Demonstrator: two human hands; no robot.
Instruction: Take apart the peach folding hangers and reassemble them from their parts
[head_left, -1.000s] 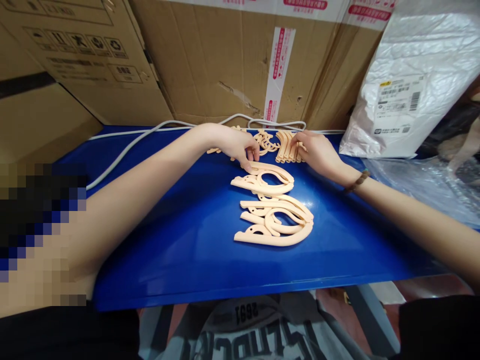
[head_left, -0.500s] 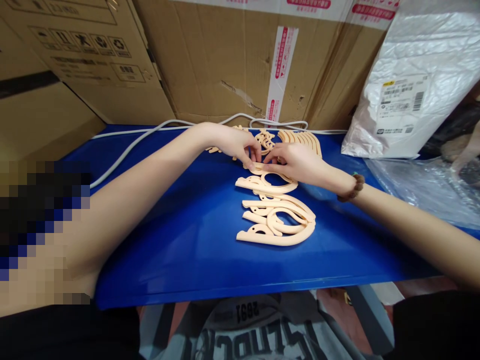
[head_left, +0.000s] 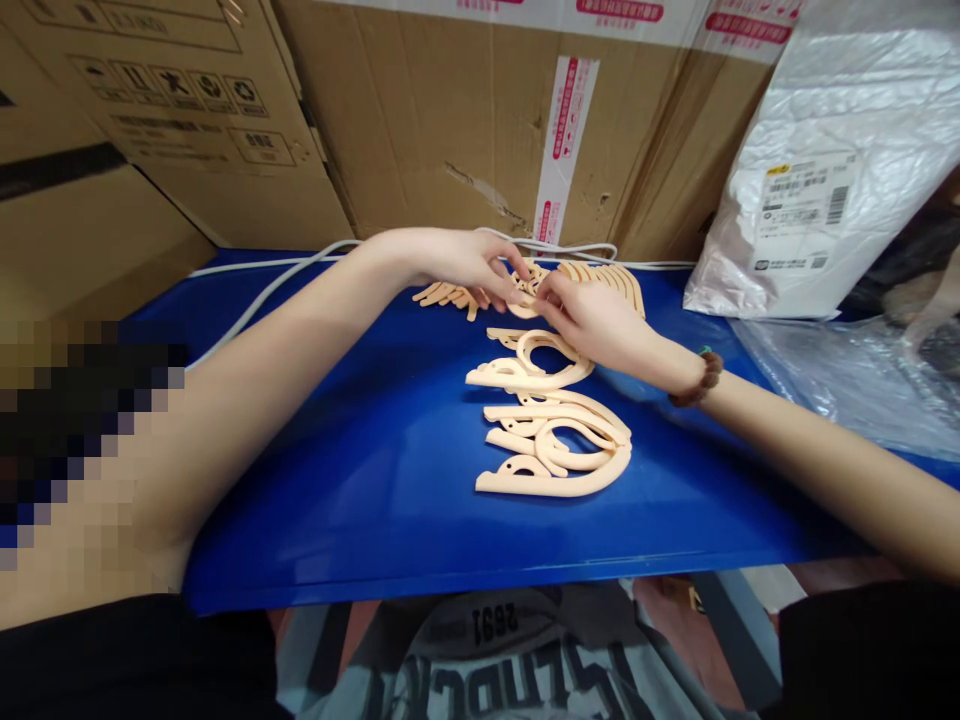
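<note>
Across blue table [head_left: 337, 500], hangers [head_left: 540, 412] running left-right, rounded ends rightward; left hand [head_left: 480, 268], right hand [head_left: 600, 322], grips unclear

A packing- or storage-type workspace is suggested — whether in a shop, whse. or home can't be told. The blue table [head_left: 337, 480] is backed by lg. cardboard boxes [head_left: 420, 100], one printed w/ handling symbols [head_left: 172, 88], another taped w/ red-and-white printed tape [head_left: 565, 115]. On the R side, a white mailing bag [head_left: 885, 140] w/ a barcoded label [head_left: 802, 215] is propped up — clear plastic sheeting [head_left: 817, 370] is spread just in front of it. Beige curved parts [head_left: 540, 486] are laid out in groups on the table.
</note>
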